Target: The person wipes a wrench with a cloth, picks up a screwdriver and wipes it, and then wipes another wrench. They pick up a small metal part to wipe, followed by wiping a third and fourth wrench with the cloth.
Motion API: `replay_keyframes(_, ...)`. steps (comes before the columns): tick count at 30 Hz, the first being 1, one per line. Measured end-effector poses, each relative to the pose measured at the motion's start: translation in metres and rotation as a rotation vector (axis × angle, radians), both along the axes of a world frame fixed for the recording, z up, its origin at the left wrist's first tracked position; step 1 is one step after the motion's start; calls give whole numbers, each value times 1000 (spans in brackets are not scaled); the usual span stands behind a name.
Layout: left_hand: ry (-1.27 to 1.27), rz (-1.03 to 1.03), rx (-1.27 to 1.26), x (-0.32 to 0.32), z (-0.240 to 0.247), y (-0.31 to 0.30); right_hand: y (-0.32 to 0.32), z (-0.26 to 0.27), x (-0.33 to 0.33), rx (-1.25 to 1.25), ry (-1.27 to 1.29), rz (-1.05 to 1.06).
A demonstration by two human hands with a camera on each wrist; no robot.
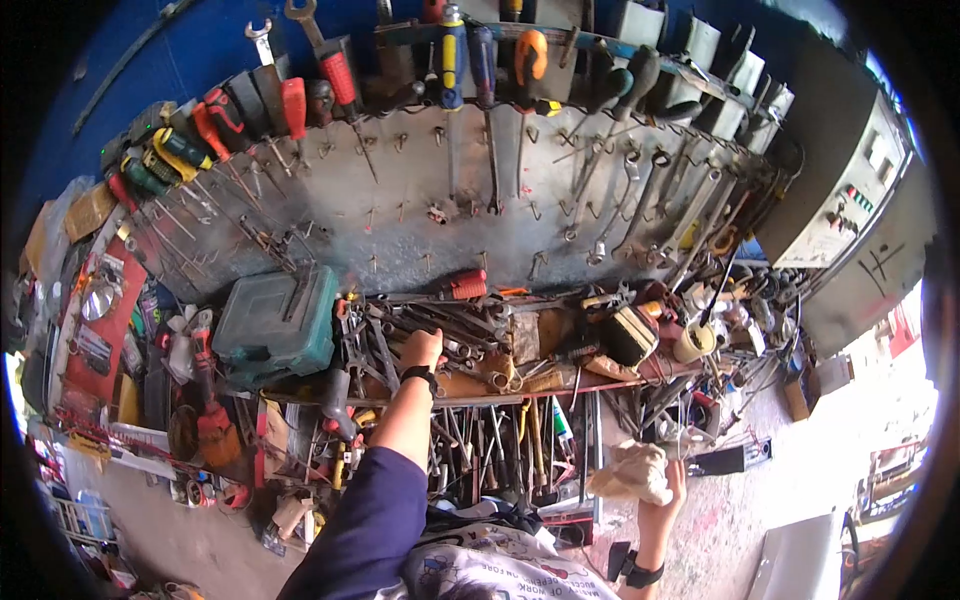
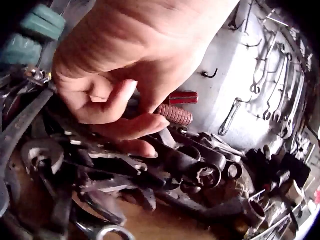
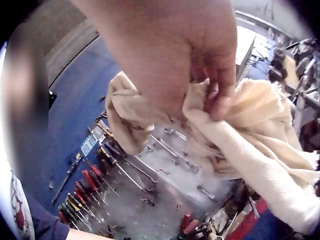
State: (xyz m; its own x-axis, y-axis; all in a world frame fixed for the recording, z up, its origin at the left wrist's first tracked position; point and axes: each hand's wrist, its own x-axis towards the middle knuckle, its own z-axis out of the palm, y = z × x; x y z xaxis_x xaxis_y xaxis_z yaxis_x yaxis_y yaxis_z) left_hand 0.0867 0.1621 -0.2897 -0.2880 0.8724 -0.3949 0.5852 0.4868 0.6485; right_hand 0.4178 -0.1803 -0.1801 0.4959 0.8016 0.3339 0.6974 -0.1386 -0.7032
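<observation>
My left hand is over a heap of wrenches on the bench shelf. In the left wrist view the left hand has its fingers bent over the dark wrenches; whether they grip one cannot be told. A red-handled tool lies behind the fingers. Away from the bench, my right hand holds a cream cloth. Seen from the right wrist, the hand pinches the bunched cloth, which hangs on both sides of the fingers.
A green case sits left of the wrench heap. Screwdrivers and wrenches hang on the metal wall panel. Right of the heap stand a dark box-shaped item and a white cup. Long tools fill the rack below the shelf.
</observation>
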Motion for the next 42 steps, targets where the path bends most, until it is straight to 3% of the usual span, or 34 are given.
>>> replay_keyframes(2, -18, 9, -42, 6, 7, 3, -3, 4, -7, -41, 96, -32)
replay_keyframes(6, -3, -130, -87, -4, -7, 13, -5, 7, 1, -59, -42, 2)
replay_keyframes(8, -557, 200, -9, -24, -68, 28, -2, 14, 4, -102, 11, 14)
replay_keyframes(9, -833, 367, 35, -30, -87, 30, 6, 15, -2, 50, -11, 9)
replay_keyframes(12, -798, 510, 171, -24, -36, 13, 22, 25, -4, 57, -144, 97)
replay_keyframes(13, -1039, 670, 177, -30, -49, 20, 27, 28, -5, 34, -137, 120)
replay_keyframes(16, -827, 548, 202, -40, -22, 14, 48, 37, -18, 49, -104, 185)
replay_keyframes(18, -747, 649, 360, -24, 33, -17, 63, 38, -26, 22, -23, 207)
replay_keyframes(20, -688, 659, 571, -15, 37, -24, 85, 24, -25, 123, -193, 258)
replay_keyframes(22, -700, 644, 651, -3, 51, -36, 107, 55, -44, 148, -268, 357)
replay_keyframes(23, -671, 581, 743, 6, 58, -45, 119, 66, -53, 220, -156, 355)
replay_keyframes(25, -301, 519, 1042, 20, 71, -59, 137, 68, -69, 337, 64, 389)
replay_keyframes(27, -154, 467, 1098, 28, 75, -75, 173, 55, -52, 417, 270, 494)
replay_keyframes(29, -529, 324, 1052, 20, 107, -94, 219, 43, -40, 400, 7, 450)
replay_keyframes(31, -693, 100, 1127, 18, 157, -128, 241, 6, -10, 286, -714, 155)
replay_keyframes(33, -578, -157, 1175, 17, 170, -136, 233, 1, -13, 276, -898, 33)
replay_keyframes(34, -464, -297, 1278, 12, 196, -147, 218, 22, -43, 340, -732, 96)
replay_keyframes(37, -449, -580, 1094, 6, 237, -170, 190, 70, -123, 507, -174, 444)
replay_keyframes(38, -486, -659, 1021, 3, 250, -179, 175, 87, -150, 527, 533, 724)
replay_keyframes(39, -499, -635, 1115, 5, 253, -184, 160, 105, -177, 618, 1298, 834)
replay_keyframes(40, -380, -620, 1305, 2, 252, -186, 149, 136, -189, 731, 1435, 1529)
replay_keyframes(42, -214, -585, 1319, -4, 245, -188, 150, 128, -184, 541, 1688, 1340)
